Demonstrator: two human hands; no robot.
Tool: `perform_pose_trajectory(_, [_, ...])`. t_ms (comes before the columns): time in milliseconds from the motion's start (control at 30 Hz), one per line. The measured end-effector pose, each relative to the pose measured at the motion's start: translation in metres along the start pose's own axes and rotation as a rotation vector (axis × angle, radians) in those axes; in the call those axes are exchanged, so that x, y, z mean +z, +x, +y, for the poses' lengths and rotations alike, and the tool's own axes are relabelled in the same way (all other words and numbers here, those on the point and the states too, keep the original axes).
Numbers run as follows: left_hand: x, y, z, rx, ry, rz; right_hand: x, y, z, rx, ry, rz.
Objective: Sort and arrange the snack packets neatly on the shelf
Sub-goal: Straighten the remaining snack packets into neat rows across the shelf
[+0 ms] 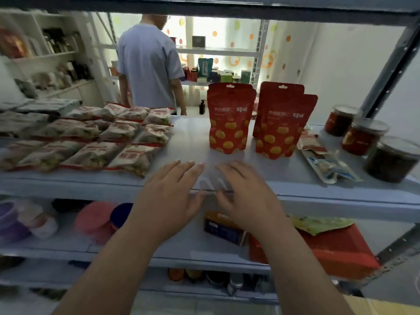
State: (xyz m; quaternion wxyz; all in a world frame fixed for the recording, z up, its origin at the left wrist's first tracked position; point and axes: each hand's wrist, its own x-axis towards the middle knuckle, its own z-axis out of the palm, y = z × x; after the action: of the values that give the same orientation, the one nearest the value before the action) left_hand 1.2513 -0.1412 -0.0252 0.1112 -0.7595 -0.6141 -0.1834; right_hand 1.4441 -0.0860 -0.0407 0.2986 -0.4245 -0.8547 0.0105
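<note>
I see the red pouches (pixel 230 119) standing upright on the shelf (pixel 191 137), long axis vertical, printed faces toward me, hang-holes at the top. There are two stacks side by side: the left one right of the shelf's middle, the right one (pixel 283 126) just beside it with a second pouch behind, offset to the left. How many stand behind the left front pouch I cannot tell.

The white packets (pixel 91 135) lie flat on the left half of the shelf in rows, long axes running roughly from front-left to back-right, each overlapping its neighbour. The far-left ones blur and run out of frame.

My left hand (pixel 170 196) and right hand (pixel 244 196) reach in from below, palms down, over the shelf's front edge, in the bare gap before the pouches. The fingers (pixel 181 171) of both are spread and loose, gripping nothing; the tips point toward the back of the shelf. The right hand is smeared by motion, so its fingertips are hard to make out. The two hands are near each other but apart.

To the right, a small blue-and-white sachet (pixel 329 167) lies flat, with another packet (pixel 311 143) behind it, partly hidden by the right pouch. Three jars (pixel 363 136) stand at the right end; the nearest is cut by the frame.

A person (pixel 150 64) stands beyond the shelf, back toward me.
</note>
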Motion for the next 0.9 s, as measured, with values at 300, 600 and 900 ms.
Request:
perform_pose_trajectory(300, [-0.022,-0.059,-0.054,-0.153,-0.028,0.099,0.038,0.008,-0.061,-0.057,0.08,-0.092])
perform_pose_trajectory(600, [-0.027,-0.044,-0.157,-0.124,-0.119,0.13,0.08,0.062,-0.112,0.028,0.028,-0.057])
perform_pose_trajectory(900, [-0.049,0.051,-0.277,0.055,-0.179,-0.03,0.11,0.137,-0.152,0.236,-0.035,-0.093])
